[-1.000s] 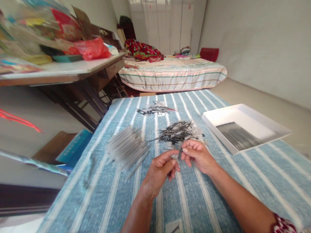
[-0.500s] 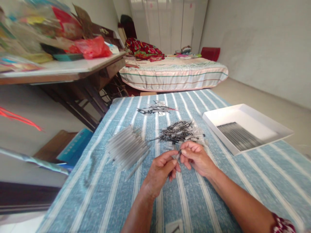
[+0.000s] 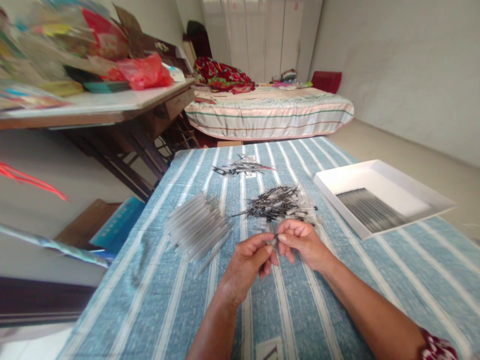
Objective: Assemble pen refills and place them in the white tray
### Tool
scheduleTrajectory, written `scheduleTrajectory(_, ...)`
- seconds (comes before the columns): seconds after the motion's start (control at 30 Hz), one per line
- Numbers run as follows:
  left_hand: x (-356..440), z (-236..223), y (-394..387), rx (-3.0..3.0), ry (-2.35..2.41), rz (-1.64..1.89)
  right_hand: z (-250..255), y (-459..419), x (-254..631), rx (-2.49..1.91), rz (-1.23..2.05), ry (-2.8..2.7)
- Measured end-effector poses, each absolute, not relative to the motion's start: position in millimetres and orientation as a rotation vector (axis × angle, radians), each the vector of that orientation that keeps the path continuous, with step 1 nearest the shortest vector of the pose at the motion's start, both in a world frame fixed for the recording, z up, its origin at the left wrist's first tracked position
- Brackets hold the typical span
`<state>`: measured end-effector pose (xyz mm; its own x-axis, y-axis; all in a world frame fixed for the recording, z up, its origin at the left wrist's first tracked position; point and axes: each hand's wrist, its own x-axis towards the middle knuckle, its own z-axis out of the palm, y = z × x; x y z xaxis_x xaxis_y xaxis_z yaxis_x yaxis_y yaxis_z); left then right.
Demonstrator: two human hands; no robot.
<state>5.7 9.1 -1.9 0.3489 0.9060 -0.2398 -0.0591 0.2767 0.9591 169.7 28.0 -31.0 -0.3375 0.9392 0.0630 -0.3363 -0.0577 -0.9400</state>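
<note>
My left hand (image 3: 247, 265) and my right hand (image 3: 302, 242) meet fingertip to fingertip over the blue striped tablecloth (image 3: 326, 300). Both are pinched on one small dark thin piece (image 3: 275, 238) held between them. Just beyond the hands lies a loose heap of dark thin pieces (image 3: 279, 205). To the left of it is a fan of clear narrow sleeves (image 3: 197, 225). A smaller cluster of dark pieces (image 3: 240, 167) lies farther back on the cloth.
A white shallow box (image 3: 378, 195) with a row of dark pieces stands at the right edge of the table. A cluttered wooden table (image 3: 97, 107) is at the left, a bed (image 3: 270, 112) behind. A small card (image 3: 268, 350) lies at the near edge.
Both hands have shifted very slightly; the pinch on the small piece stays the same. The view has drifted a little.
</note>
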Motion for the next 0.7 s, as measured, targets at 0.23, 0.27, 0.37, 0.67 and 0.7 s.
scheduleTrajectory(0.23,4.4,0.3,9.3,1.123,1.037,0.728,-30.9,30.1,180.4,-0.873,1.500,-1.363)
scheduleTrajectory(0.27,4.1,0.6,9.2,1.128,1.044,0.717,-31.1,30.4,181.7,-0.884,1.491,-1.389)
scheduleTrajectory(0.37,3.3,1.6,9.0,1.141,1.061,0.686,-31.8,31.3,184.5,-0.897,1.477,-1.456)
scheduleTrajectory(0.67,4.9,1.1,8.5,1.211,1.128,0.633,-30.2,30.5,184.5,-1.007,1.469,-1.605)
scheduleTrajectory(0.7,5.1,0.6,8.6,1.227,1.127,0.626,-29.5,30.1,184.1,-1.031,1.454,-1.629)
